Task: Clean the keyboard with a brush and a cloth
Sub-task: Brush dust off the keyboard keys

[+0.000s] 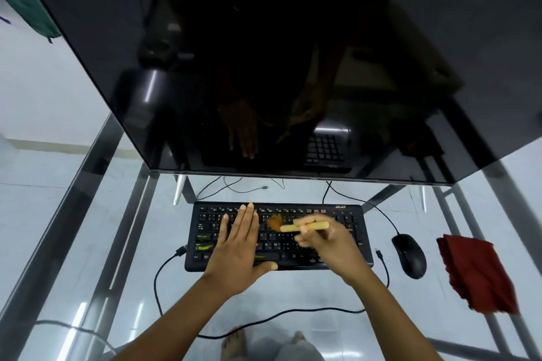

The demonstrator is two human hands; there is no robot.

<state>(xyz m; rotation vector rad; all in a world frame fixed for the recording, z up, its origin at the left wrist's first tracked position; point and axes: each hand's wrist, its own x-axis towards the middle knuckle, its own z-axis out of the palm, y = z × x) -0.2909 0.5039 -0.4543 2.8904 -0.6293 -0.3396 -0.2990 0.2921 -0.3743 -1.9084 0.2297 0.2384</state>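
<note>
A black keyboard [340, 215] lies on the glass table in front of the monitor. My left hand [239, 246] rests flat on its left half, fingers together and stretched toward the top row. My right hand [328, 240] hovers over the right half and grips a brush [289, 226] by its pale yellow handle. The brush's brown bristles point left and touch the keys near the keyboard's middle. Motion blurs the right hand and the brush. A red cloth [476, 272] lies crumpled at the table's right side, apart from both hands.
A large dark monitor [278, 67] looms over the keyboard's far edge. A black mouse [409, 255] sits between the keyboard and the cloth. Black cables [158, 281] loop across the glass table [73, 243], near the keyboard's front. Bare feet show through the glass below.
</note>
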